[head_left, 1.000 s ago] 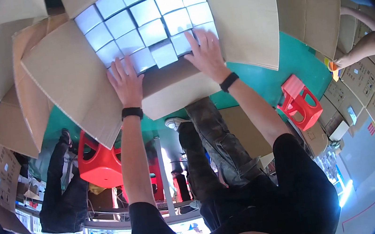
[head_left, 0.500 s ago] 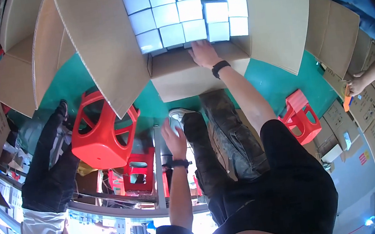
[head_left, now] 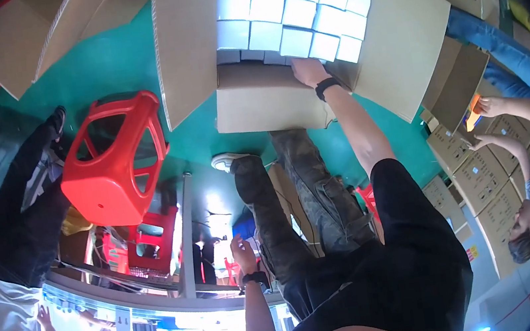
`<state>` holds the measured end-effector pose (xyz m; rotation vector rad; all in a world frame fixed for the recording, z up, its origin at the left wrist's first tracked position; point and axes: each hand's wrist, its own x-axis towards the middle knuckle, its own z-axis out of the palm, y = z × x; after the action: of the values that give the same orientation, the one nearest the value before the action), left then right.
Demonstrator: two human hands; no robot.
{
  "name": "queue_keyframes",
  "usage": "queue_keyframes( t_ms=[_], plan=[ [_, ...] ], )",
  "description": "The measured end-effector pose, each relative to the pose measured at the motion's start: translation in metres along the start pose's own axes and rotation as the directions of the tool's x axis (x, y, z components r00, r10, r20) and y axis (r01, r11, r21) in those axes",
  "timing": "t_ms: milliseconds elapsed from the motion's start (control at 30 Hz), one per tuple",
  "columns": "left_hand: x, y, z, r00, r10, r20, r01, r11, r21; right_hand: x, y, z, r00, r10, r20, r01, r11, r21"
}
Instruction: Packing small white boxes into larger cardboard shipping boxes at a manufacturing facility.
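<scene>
Several small white boxes (head_left: 267, 6) stand in close rows inside an open cardboard carton (head_left: 264, 106), its flaps spread outward. My right hand (head_left: 310, 72) reaches over the carton's near wall into the gap beside the nearest row of boxes. Its fingertips are hidden there, so whether they grip a box cannot be told. My left hand (head_left: 245, 255) hangs low by my left leg, away from the carton. Its fingers are loosely bent and apart, with nothing seen in them. Each wrist carries a dark band.
Left of me, a red plastic stool (head_left: 109, 179) stands on the green floor (head_left: 202, 148), near a person in dark trousers (head_left: 24, 214). Stacked cartons (head_left: 480, 174) fill the right side, where another person's hand (head_left: 493, 106) holds an orange tool (head_left: 473, 112).
My view has turned, so the carton looks tilted and the stool is farther left. My right hand has shifted right along the gap, fingers deeper. My left hand has dropped lower, fingers more bent.
</scene>
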<state>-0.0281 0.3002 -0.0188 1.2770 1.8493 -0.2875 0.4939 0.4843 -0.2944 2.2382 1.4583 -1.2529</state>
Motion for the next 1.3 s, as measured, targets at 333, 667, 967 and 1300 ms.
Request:
queue_keyframes(
  t_ms=[333,667,967,1300],
  plan=[
    [-0.067,-0.001,0.001,0.911,-0.407,-0.069,0.387,0.900,-0.202,0.002,-0.011,-0.002,0.968,0.147,0.205,-0.219,0.896,0.388],
    [-0.170,-0.050,0.026,0.834,-0.539,0.119,0.495,0.633,-0.595,-0.027,0.041,0.000,0.998,-0.014,0.062,0.009,0.996,0.084],
    [-0.244,-0.096,-0.080,0.569,-0.748,-0.341,0.398,0.614,-0.682,-0.157,-0.025,0.006,0.966,-0.254,0.056,0.231,0.936,0.266],
    [-0.229,-0.182,-0.036,0.570,-0.754,-0.327,0.277,0.551,-0.788,-0.465,-0.595,0.061,0.176,-0.924,0.339,0.982,0.188,0.003]
  ],
)
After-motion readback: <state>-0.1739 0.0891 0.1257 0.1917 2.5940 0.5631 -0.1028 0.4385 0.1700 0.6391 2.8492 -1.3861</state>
